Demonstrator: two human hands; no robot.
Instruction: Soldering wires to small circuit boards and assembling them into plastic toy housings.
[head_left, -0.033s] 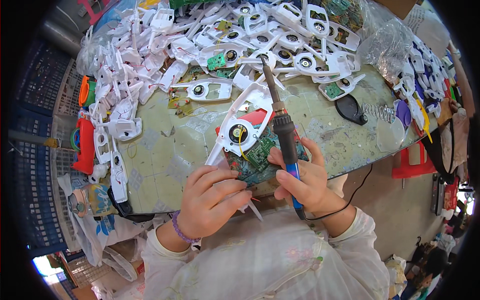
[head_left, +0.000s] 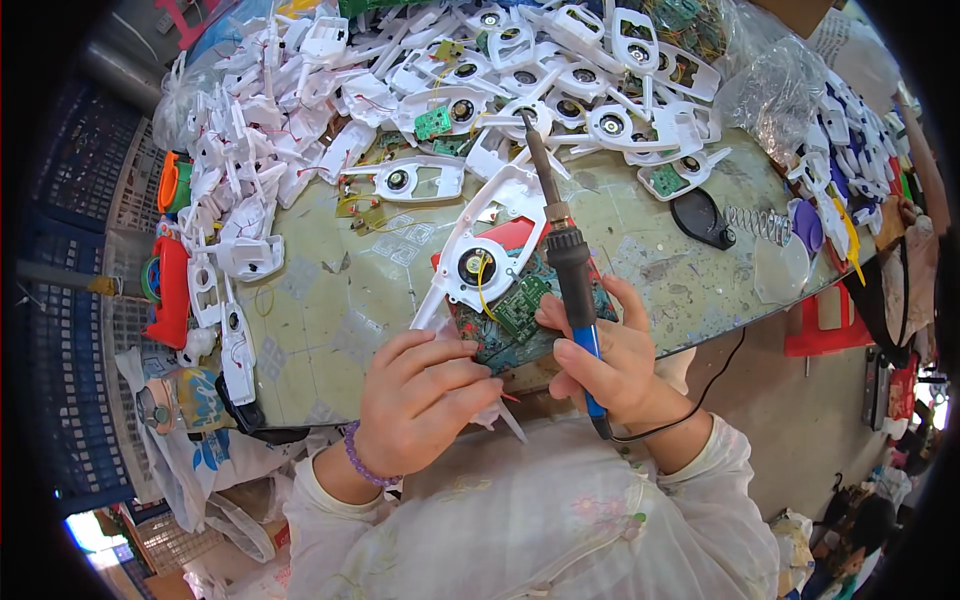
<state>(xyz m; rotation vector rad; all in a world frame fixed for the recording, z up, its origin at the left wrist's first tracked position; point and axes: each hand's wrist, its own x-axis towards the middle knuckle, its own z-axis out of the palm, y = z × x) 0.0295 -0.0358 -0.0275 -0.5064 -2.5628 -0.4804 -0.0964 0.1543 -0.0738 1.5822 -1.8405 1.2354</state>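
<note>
soldering iron (head_left: 571, 265) held in right hand (head_left: 622, 375), tip toward half past eleven. left hand (head_left: 420, 400) fingers loosely bent; whether it grips anything cannot be told. white housing (head_left: 478, 240) at its one o'clock, circuit board (head_left: 521, 308) at right hand's ten.

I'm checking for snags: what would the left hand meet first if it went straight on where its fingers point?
Probably the green circuit board, just up and right of the left hand. Depth is unclear, so it might brush the mottled teal surface beneath the board first.
</note>
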